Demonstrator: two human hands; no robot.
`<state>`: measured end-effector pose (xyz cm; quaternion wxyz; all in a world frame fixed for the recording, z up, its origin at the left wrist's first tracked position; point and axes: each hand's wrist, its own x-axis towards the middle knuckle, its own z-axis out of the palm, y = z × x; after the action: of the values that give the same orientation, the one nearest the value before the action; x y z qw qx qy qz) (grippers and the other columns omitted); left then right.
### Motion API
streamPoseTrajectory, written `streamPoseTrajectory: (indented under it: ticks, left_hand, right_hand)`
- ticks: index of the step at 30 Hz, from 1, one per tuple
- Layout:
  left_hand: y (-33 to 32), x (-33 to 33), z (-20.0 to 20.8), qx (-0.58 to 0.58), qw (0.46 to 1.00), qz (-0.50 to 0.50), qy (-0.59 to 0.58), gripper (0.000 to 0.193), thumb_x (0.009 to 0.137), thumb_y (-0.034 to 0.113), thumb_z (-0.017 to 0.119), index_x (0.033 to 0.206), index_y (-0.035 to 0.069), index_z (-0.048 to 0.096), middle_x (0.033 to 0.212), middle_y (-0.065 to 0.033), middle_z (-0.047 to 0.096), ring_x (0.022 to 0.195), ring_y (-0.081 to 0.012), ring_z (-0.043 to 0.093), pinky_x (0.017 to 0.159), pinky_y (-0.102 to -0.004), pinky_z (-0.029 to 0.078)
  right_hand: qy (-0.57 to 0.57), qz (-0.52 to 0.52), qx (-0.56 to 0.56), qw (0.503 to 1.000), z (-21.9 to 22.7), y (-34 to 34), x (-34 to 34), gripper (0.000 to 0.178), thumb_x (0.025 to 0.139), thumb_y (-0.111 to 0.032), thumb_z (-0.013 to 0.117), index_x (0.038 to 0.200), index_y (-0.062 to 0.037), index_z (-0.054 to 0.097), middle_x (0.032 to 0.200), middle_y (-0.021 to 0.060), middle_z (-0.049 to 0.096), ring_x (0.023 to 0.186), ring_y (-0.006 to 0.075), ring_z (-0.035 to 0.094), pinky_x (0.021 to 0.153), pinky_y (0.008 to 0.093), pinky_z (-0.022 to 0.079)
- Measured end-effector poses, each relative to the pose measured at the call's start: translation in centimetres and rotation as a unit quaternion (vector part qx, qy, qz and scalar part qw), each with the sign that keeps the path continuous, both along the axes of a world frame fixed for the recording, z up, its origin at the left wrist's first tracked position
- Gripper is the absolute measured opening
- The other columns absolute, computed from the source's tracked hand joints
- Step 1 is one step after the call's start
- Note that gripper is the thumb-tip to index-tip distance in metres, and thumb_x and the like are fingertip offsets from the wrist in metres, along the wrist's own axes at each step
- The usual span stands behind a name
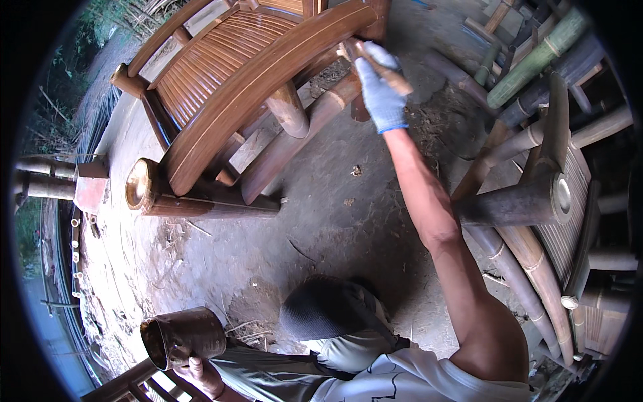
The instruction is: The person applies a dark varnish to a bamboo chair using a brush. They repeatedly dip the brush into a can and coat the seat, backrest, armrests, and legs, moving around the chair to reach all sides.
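My right hand (382,97), in a pale blue-grey knit glove, is closed around a paintbrush (396,80). The wooden handle sticks out behind the fingers, and the brush end is at the far end of a bamboo chair's curved armrest (261,77); whether it touches is hard to see. The chair is reddish brown and glossy, with a slatted seat (207,70) and round bamboo legs. At the lower left my bare left hand (201,380) grips a dark, stained can (194,331), tilted with its mouth facing left. What is inside the can does not show clearly.
More bamboo furniture (529,201) and poles crowd the right side, a green bamboo pole (539,57) among them. Bits of debris (355,171) lie on the grey floor. A reddish block (92,191) stands at the left. Dark bamboo rails (127,385) sit below the can.
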<state>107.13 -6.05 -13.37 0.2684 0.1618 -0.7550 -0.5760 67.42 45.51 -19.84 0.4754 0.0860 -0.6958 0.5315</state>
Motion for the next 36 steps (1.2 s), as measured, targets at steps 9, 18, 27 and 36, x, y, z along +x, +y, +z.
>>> streamPoseTrajectory:
  ticks: [9,18,27,36]
  left_hand:
    - [0.1,0.4,0.4,0.027,1.000,-0.002,0.000,0.096,0.072,0.051,0.084,0.142,0.003,0.039,0.132,-0.0103,0.049,0.122,-0.0239,0.048,0.107,-0.0437,0.037]
    - [-1.5,1.8,0.0,0.044,0.999,0.016,0.009,0.101,0.070,0.051,0.087,0.143,0.002,0.037,0.135,-0.0124,0.048,0.124,-0.0256,0.048,0.107,-0.0450,0.039]
    - [-1.6,4.3,0.3,0.055,0.998,0.039,0.006,0.089,0.073,0.046,0.087,0.136,0.001,0.044,0.128,-0.0097,0.052,0.118,-0.0224,0.051,0.104,-0.0404,0.041]
    - [-1.3,2.8,-0.6,0.054,0.998,0.028,0.010,0.106,0.068,0.051,0.088,0.146,0.001,0.036,0.139,-0.0123,0.047,0.125,-0.0239,0.048,0.107,-0.0424,0.038]
  right_hand:
    - [-0.110,0.141,-0.406,0.896,2.4,-10.8,12.1,0.042,0.098,-0.016,0.058,0.136,-0.0064,0.043,0.129,0.0158,0.053,0.114,0.0274,0.060,0.085,0.0455,0.060]
    - [-0.013,0.003,0.046,0.999,-2.7,-20.4,8.6,0.042,0.085,-0.003,0.073,0.125,-0.0103,0.066,0.120,0.0109,0.059,0.108,0.0297,0.056,0.092,0.0393,0.048]
    - [0.079,0.250,0.072,0.962,-1.7,-21.9,10.5,0.031,0.090,-0.007,0.068,0.121,-0.0023,0.065,0.124,0.0125,0.066,0.112,0.0239,0.062,0.097,0.0353,0.050]
    - [-0.174,0.387,-0.066,0.903,-0.8,-17.4,8.6,0.031,0.090,-0.013,0.070,0.119,-0.0014,0.067,0.121,0.0094,0.068,0.106,0.0220,0.067,0.093,0.0381,0.054]
